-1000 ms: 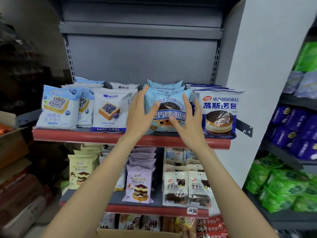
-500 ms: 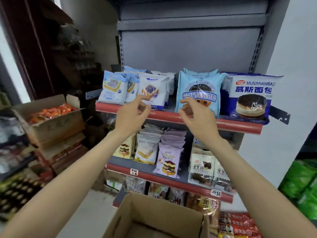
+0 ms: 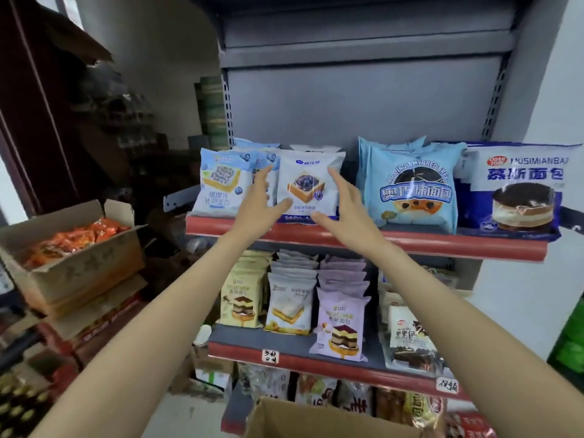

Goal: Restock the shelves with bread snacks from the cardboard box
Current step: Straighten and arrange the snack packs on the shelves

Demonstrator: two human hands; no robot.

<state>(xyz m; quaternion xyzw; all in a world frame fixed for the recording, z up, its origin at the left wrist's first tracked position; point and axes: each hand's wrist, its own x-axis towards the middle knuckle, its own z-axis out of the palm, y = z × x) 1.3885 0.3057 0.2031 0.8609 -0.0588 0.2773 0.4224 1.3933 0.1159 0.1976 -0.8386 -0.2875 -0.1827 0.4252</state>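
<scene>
Bread snacks in glossy plastic packets are stood upright along the top shelf [image 3: 363,240], a grey metal board with a red front lip, backed by a grey panel and slotted uprights; four front packets are counted there: a pale blue blueberry toast packet [image 3: 221,181], a white blueberry toast packet [image 3: 308,184], a light blue round-bread packet [image 3: 410,184] and a white-and-blue mousse bread packet [image 3: 521,188], each with more packets ranked behind. The white blueberry toast packet is framed by two hands; the left hand [image 3: 260,203] is held at its left edge and the right hand [image 3: 346,205] at its right edge, fingers spread and straight, nothing gripped; whether the fingertips touch the wrapper cannot be told. A lower shelf [image 3: 284,349] of the same make is filled with rows of cream, white and lilac cake packets; two handwritten price tags are fixed to its red lip. An open cardboard box [image 3: 300,418], matt brown, is seen at the bottom edge, its inside out of view. To the left, a second open carton [image 3: 82,273] holding orange packets is set on stacked boxes; a white wall is seen to the right.
</scene>
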